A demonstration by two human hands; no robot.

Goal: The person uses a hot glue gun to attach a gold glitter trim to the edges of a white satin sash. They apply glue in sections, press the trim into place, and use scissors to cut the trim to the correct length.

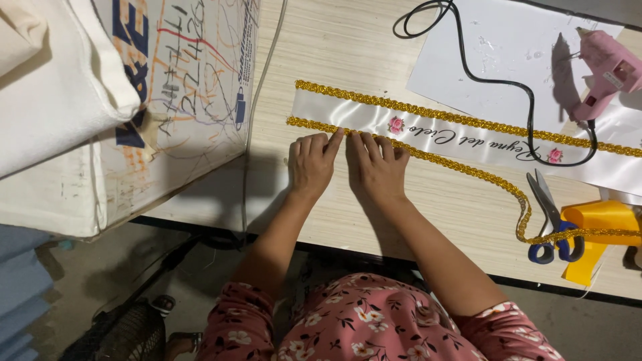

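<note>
Nearest my lens is the flowered sleeve (374, 327) of the person I am riding along with, and past it both forearms reach onto the pale wooden table (348, 53). The left hand (311, 164) and the right hand (376, 166) lie side by side, palms down, fingers stretched and gripping nothing; their fingertips (334, 138) press on the near edge of the white satin sash (348, 113), which lies flat across the table from left of centre out to the right edge. I judge the flat press is there to seat the gold braid trim (428, 155) against the sash edge, since the two meet right under the fingers. I count two runs of braid: one along the far edge (414, 108), lying flush, and the near one, which follows the ribbon only up to the hands' side and then wanders loose toward the right. Two small pink rose decorations (396, 124) bracket the script lettering. Farther out I see one pair of blue-handled scissors (552, 227), lying under the loose braid, one yellow ribbon roll (598, 230), one pink glue gun (608, 70) parked on a white sheet (508, 47), and one black cord (495, 80) looping from it over the sash. On the left sits one scribbled-on cardboard box (187, 87).
</note>
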